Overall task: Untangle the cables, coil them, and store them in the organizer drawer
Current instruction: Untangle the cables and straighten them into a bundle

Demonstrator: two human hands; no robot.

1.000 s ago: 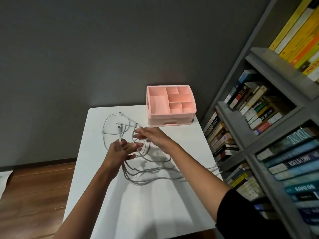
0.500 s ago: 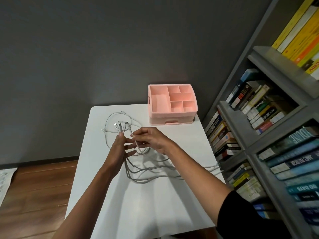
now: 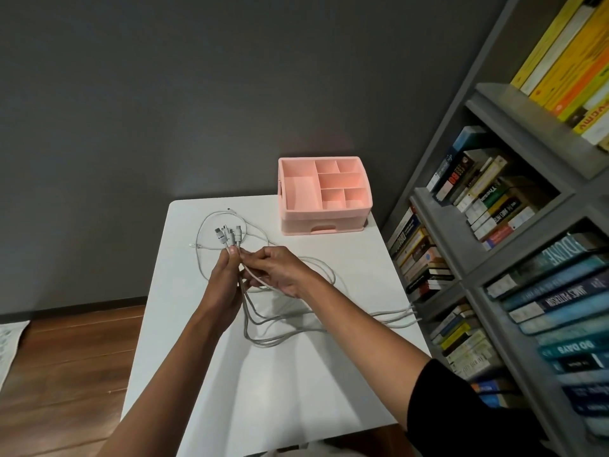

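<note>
above the white table [image 3: 263, 390], near its middle: left hand [image 3: 226, 278] curled round the cables [image 3: 245, 311] just below their plugs [image 3: 229, 237], ends bunched so strands sort from one pt; right hand [image 3: 280, 272] pinches one strand beside it — prob. to draw it free. slack loops lie on the table, some over its right edge. pink organizer [image 3: 296, 214] at far corner, drawer [image 3: 324, 228] closed.

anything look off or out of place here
Only the cables: a loose tangle sprawls over the table and some strands run off its right edge toward the bookshelf. The organizer sits upright, drawer shut.
</note>
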